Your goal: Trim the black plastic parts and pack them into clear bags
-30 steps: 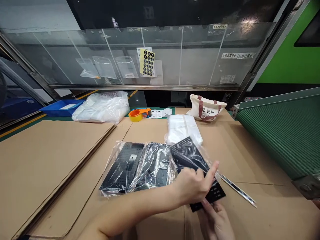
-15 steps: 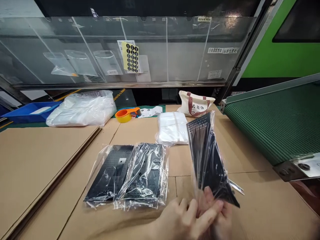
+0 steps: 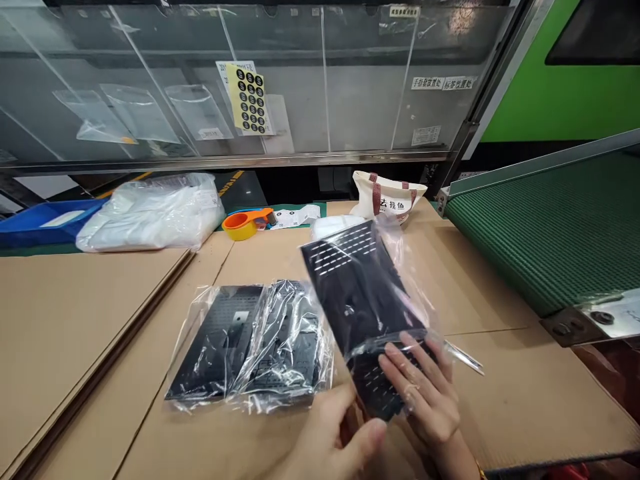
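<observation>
A black slotted panel (image 3: pixel 357 293) in a clear plastic bag is tilted up above the cardboard. My right hand (image 3: pixel 425 393) lies on its near end, fingers pressed onto the bag. My left hand (image 3: pixel 330 440) grips the panel's near left edge from below, thumb out. Two more bagged black panels (image 3: pixel 250 347) lie flat, side by side, just left of it.
Flat cardboard sheets (image 3: pixel 90 313) cover the bench. A stack of white bags (image 3: pixel 150 213), an orange tape dispenser (image 3: pixel 243 223), a blue tray (image 3: pixel 40 223) and a cloth tote (image 3: pixel 387 197) sit at the back. A green conveyor (image 3: pixel 545 227) rises on the right. A thin metal strip (image 3: pixel 465 358) lies beside the held panel.
The bagged panel was lifted off the cardboard, stood on edge, then turned so its flat face shows. My left hand moved from on top of it to under its near edge.
</observation>
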Action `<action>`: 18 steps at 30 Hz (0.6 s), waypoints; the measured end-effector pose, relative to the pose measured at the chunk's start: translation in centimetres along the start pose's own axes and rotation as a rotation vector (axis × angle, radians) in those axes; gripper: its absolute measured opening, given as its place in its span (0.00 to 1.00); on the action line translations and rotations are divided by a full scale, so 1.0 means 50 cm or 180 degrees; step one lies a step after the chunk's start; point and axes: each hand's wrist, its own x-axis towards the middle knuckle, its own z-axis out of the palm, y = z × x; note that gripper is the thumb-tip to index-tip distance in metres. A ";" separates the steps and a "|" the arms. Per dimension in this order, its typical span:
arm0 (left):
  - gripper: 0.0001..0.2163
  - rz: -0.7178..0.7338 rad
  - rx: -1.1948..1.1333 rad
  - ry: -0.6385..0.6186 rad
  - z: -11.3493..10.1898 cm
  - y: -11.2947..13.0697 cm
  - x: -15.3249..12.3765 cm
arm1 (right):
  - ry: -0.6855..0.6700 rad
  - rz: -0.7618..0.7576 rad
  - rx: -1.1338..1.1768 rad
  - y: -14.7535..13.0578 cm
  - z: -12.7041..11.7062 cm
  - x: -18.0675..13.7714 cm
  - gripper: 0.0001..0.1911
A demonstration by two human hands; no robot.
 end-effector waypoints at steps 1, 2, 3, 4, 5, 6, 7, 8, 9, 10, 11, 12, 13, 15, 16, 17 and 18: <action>0.26 -0.0433 -0.0377 -0.0152 0.000 0.009 0.000 | -0.0096 -0.0046 -0.0013 -0.001 0.001 0.001 0.17; 0.27 -0.0806 -0.0701 -0.0281 0.000 0.017 -0.002 | -0.0151 -0.0082 -0.0004 -0.002 0.002 0.002 0.17; 0.28 -0.1101 -0.0963 -0.0377 0.000 0.022 -0.004 | -0.0167 -0.0095 0.0006 -0.003 0.003 0.002 0.17; 0.28 -0.1287 -0.1144 -0.0434 0.000 0.025 -0.007 | -0.0154 -0.0075 0.0010 -0.002 0.004 0.003 0.18; 0.29 -0.1382 -0.1235 -0.0452 0.001 0.026 -0.009 | -0.0127 -0.0032 0.0004 -0.002 0.005 0.004 0.19; 0.29 -0.1403 -0.1246 -0.0449 0.001 0.025 -0.012 | -0.0108 0.0033 -0.0007 -0.001 0.006 0.004 0.21; 0.29 -0.1369 -0.1206 -0.0455 0.003 0.023 -0.014 | -0.0082 0.0113 -0.0015 0.000 0.008 0.003 0.22; 0.29 -0.1276 -0.1128 -0.0479 0.005 0.020 -0.015 | -0.0060 0.0199 -0.0004 0.001 0.009 0.001 0.23; 0.29 -0.1131 -0.1028 -0.0513 0.007 0.016 -0.016 | -0.0032 0.0277 0.0040 0.001 0.011 -0.002 0.24; 0.29 -0.0941 -0.0922 -0.0558 0.010 0.013 -0.016 | -0.0019 0.0361 0.0129 0.001 0.012 -0.006 0.25; 0.29 -0.0726 -0.0815 -0.0606 0.013 0.010 -0.016 | -0.0004 0.0495 0.0298 0.000 0.012 -0.012 0.24; 0.29 -0.0512 -0.0727 -0.0654 0.016 0.007 -0.016 | 0.0010 0.0685 0.0516 -0.001 0.012 -0.019 0.24; 0.28 -0.0357 -0.0687 -0.0687 0.018 0.004 -0.016 | 0.0014 0.0912 0.0743 -0.002 0.011 -0.026 0.22; 0.26 -0.0355 -0.0852 -0.0670 0.018 -0.003 -0.018 | -0.0049 0.1324 0.1072 -0.004 0.009 -0.039 0.19; 0.25 -0.0438 -0.1037 -0.0558 0.016 -0.006 -0.019 | -0.0032 0.1492 0.1167 -0.006 0.009 -0.045 0.18; 0.23 -0.0510 -0.1256 -0.0344 0.012 -0.011 -0.019 | 0.0039 0.1722 0.1287 -0.008 0.010 -0.049 0.16; 0.21 -0.0525 -0.1450 -0.0043 0.006 -0.015 -0.018 | 0.0150 0.2082 0.1482 -0.012 0.013 -0.051 0.14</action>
